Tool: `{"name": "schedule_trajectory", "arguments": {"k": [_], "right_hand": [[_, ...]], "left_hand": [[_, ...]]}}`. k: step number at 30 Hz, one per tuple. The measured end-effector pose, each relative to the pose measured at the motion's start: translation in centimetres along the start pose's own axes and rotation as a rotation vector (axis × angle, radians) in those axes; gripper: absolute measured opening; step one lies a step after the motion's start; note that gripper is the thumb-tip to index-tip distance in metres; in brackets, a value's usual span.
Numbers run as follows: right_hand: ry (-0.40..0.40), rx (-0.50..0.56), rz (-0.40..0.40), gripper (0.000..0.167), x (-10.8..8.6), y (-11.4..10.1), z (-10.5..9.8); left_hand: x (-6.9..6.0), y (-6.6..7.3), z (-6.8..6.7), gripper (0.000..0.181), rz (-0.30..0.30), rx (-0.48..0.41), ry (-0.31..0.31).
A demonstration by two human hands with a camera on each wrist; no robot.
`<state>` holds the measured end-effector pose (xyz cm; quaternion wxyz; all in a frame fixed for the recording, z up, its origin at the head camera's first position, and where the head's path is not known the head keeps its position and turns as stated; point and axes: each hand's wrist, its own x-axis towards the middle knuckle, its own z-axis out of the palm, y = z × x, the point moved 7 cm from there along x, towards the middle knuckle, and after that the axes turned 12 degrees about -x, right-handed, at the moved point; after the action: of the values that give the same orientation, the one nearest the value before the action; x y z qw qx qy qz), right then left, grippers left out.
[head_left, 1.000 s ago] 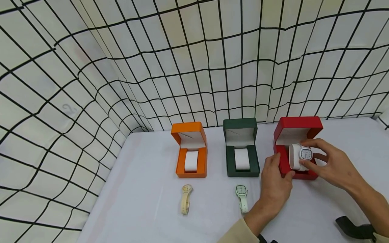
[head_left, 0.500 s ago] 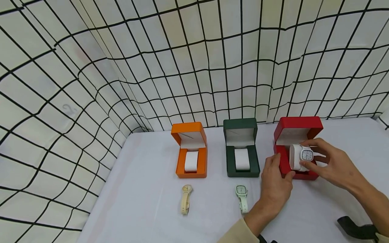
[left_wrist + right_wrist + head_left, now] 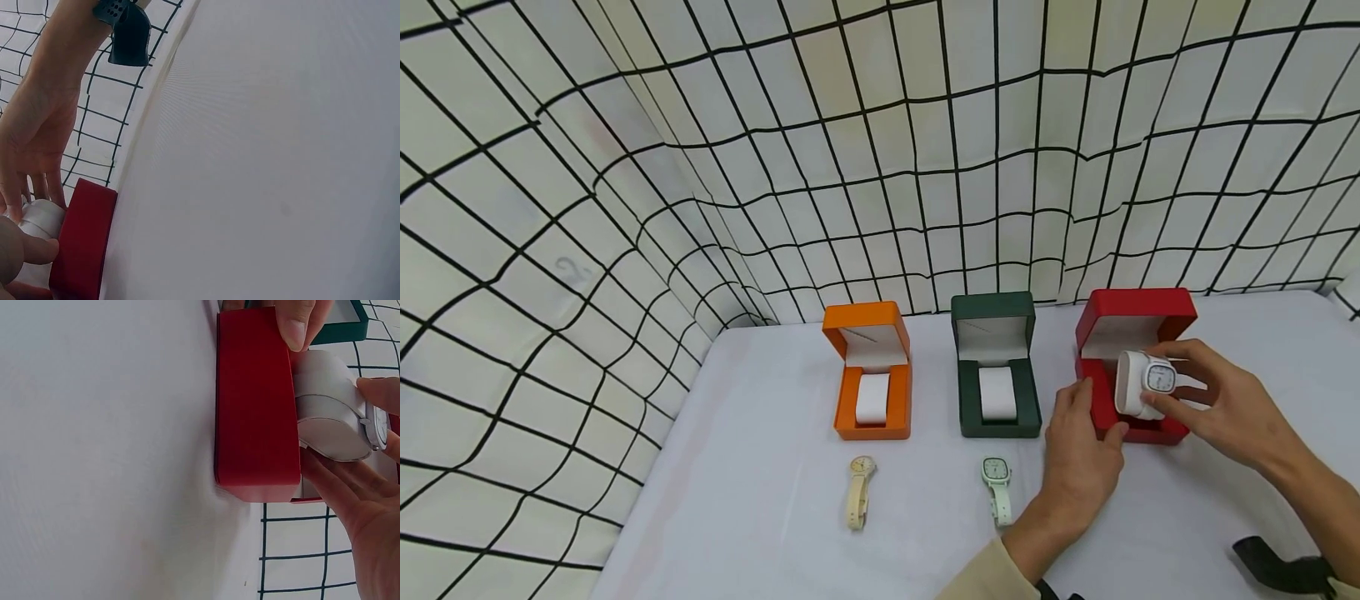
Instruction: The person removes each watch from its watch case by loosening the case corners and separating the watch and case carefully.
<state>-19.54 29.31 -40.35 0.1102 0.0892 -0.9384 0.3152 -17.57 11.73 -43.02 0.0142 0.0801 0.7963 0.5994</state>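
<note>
At the right of the head view stands an open red watch box (image 3: pixel 1131 304). My left hand (image 3: pixel 1078 454) holds its front left corner, the thumb over the front rim and the fingers along the side. My right hand (image 3: pixel 1232 408) grips a white watch (image 3: pixel 1161 378) wrapped round a white cushion (image 3: pixel 1127 385). Tilted, with its dial facing right, this cushion sits partly above the box's recess. From the right wrist view, the strap runs round the cushion (image 3: pixel 322 372) close behind the red front wall (image 3: pixel 256 406). The right palm's underside is partly hidden.
An orange watch box (image 3: pixel 845 417) and a green watch box (image 3: pixel 966 412) stand lid up to the left, each with a white cushion. Before them lie a cream watch (image 3: pixel 859 492) and a pale green watch (image 3: pixel 998 490). Black-gridded white walls (image 3: pixel 880 167) border the table.
The white watch and its cushion have shifted slightly to the right and tilted a little more in my right hand. My left hand and the red box have stayed nearly still.
</note>
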Motion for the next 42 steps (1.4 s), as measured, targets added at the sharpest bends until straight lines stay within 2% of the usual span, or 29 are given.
{"name": "schedule_trajectory", "arguments": {"k": [7, 11, 16, 21, 24, 27, 32, 36, 42], "right_hand": [[0.017, -0.006, -0.004, 0.067, -0.2, -0.4, 0.0], [0.031, 0.016, -0.024, 0.067, -0.2, -0.7, 0.0], [0.036, 0.039, -0.051, 0.067, -0.4, -1.1, 0.1], [0.019, 0.020, -0.033, 0.066, -0.8, -1.1, 0.4], [0.014, 0.016, -0.026, 0.067, -0.9, -1.1, 0.5], [0.008, 0.022, -0.025, 0.066, -1.1, -1.3, 0.5], [0.011, 0.059, -0.036, 0.065, -1.3, -2.0, 0.4], [0.017, 0.085, -0.053, 0.065, -1.5, -2.6, 0.2], [0.043, 0.121, -0.071, 0.068, -1.6, -3.2, 0.1]], "left_hand": [[0.0, 0.3, 0.1, 0.068, 0.006, 0.032, -0.028], [0.1, 0.6, 0.0, 0.066, -0.017, 0.048, -0.064], [0.4, 0.7, -0.4, 0.060, -0.096, 0.037, -0.081], [0.7, 1.1, -1.1, 0.049, -0.186, -0.008, -0.071], [0.7, 1.7, -1.7, 0.042, -0.186, -0.006, -0.044], [0.8, 2.3, -2.4, 0.034, -0.147, -0.022, -0.005], [0.9, 2.9, -2.9, 0.028, -0.070, -0.153, 0.024], [0.9, 2.8, -2.8, 0.025, -0.062, -0.252, 0.000], [0.9, 2.6, -2.6, 0.029, -0.085, -0.333, -0.050]]}}
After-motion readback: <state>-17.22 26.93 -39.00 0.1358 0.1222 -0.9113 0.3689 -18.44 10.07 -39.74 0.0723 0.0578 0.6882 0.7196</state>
